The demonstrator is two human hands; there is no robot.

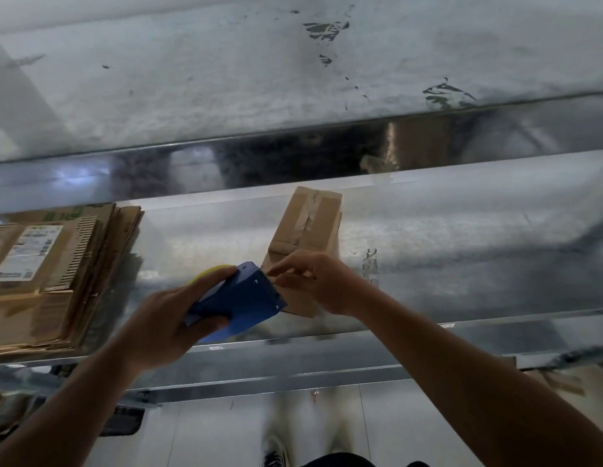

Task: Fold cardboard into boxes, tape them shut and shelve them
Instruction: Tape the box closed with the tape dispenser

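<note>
On the metal shelf (pixel 462 264), box (pixel 310 227) sits near the front edge, top seam taped. Left hand (pixel 158 332) grips tape dispenser (pixel 246 298). Right hand (pixel 317 281) works at its mouth; I cannot tell its grasp. Risk: a hard pull drags the box off.

I'm getting a dim, soft feed under flat, diffuse light, with motion blur throughout. Above the fingers (pixel 286 267), the shiny shelf rail (pixel 293 156) shows smeared glare and dark reflections. Left of them, the flat cardboard stack (pixel 57 264) shades the metal beside it. Below them the floor (pixel 226 433) smears, and the straight rails bow towards the frame edges.
</note>
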